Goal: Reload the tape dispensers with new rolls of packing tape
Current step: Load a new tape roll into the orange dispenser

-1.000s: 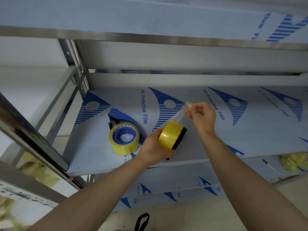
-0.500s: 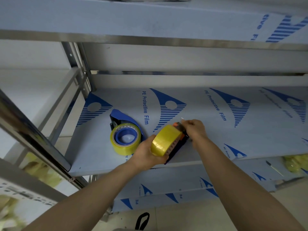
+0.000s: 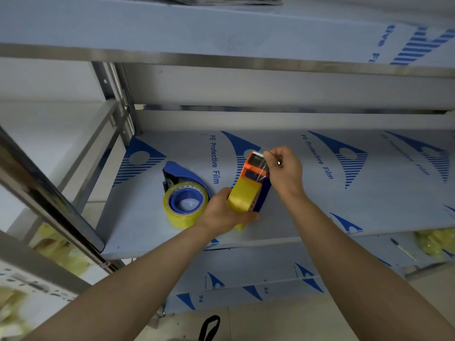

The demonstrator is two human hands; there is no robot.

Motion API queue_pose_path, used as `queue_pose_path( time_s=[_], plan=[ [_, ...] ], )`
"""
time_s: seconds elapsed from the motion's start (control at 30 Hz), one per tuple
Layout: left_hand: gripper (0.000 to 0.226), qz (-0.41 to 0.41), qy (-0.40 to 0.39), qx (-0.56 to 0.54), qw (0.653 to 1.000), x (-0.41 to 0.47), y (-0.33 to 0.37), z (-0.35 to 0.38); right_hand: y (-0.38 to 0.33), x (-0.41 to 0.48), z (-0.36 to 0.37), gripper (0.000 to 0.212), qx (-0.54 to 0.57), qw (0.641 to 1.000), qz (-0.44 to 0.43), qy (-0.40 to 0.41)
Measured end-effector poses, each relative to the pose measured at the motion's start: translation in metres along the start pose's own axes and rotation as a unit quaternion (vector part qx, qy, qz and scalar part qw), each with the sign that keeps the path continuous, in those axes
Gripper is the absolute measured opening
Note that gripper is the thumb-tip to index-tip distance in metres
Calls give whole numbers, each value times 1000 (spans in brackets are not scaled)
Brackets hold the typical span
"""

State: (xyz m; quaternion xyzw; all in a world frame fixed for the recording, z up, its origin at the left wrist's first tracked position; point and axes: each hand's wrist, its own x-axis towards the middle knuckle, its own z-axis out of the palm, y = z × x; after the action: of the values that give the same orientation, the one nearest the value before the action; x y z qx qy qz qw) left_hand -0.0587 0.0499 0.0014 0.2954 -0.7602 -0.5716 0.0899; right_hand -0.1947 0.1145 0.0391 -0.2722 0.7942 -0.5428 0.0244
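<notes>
My left hand [image 3: 222,212] grips a tape dispenser [image 3: 254,168] with an orange head and blue body, loaded with a yellow roll of packing tape [image 3: 243,196], held just above the shelf. My right hand [image 3: 285,172] pinches the clear free end of the tape [image 3: 263,157] at the dispenser's orange head. To the left, a second blue dispenser [image 3: 181,173] lies flat on the shelf with a yellow tape roll [image 3: 186,205] seated on its hub.
The metal shelf [image 3: 344,193] is covered in white film printed with blue logos. Another shelf [image 3: 221,33] hangs close overhead. A steel upright [image 3: 115,94] stands at the left. A lower shelf holds a small knife [image 3: 402,248] and yellow bags [image 3: 435,242].
The dispenser has tilted so its orange head points up and away. My right hand came down to the head, then rose slightly, still pinching the tape end.
</notes>
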Motion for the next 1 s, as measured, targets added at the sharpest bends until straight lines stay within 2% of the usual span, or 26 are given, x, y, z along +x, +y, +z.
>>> queue_pose_path(
  time_s=[0.17, 0.3, 0.47, 0.53, 0.7, 0.8, 0.9, 1.0],
  plan=[
    [53, -18, 30, -76, 996, 1, 6, 6, -2, -4, -2, 9, 48, 999, 23, 3],
    [34, -8, 11, -101, 995, 1, 6, 7, -7, -10, -9, 6, 65, 998, 20, 13],
    [23, 14, 3, -116, 993, 1, 4, 9, -2, -22, -15, 11, -54, 994, -71, 67],
    [23, 17, 9, -110, 994, 2, 5, 10, -3, -29, -17, 14, -56, 994, -78, 56],
    [25, 20, 32, -82, 996, 6, 5, 11, -4, -46, -16, 17, -141, 972, -188, 20],
    [24, 31, 37, -65, 997, 5, 5, 12, -3, -52, -18, 26, -156, 961, -227, 19],
    [24, 30, 38, -53, 997, 4, 5, 13, 0, -59, -16, 25, -129, 969, -212, 14],
    [23, 33, 33, -40, 998, 2, 5, 12, 5, -67, -15, 28, -128, 959, -253, 25]
  ],
)
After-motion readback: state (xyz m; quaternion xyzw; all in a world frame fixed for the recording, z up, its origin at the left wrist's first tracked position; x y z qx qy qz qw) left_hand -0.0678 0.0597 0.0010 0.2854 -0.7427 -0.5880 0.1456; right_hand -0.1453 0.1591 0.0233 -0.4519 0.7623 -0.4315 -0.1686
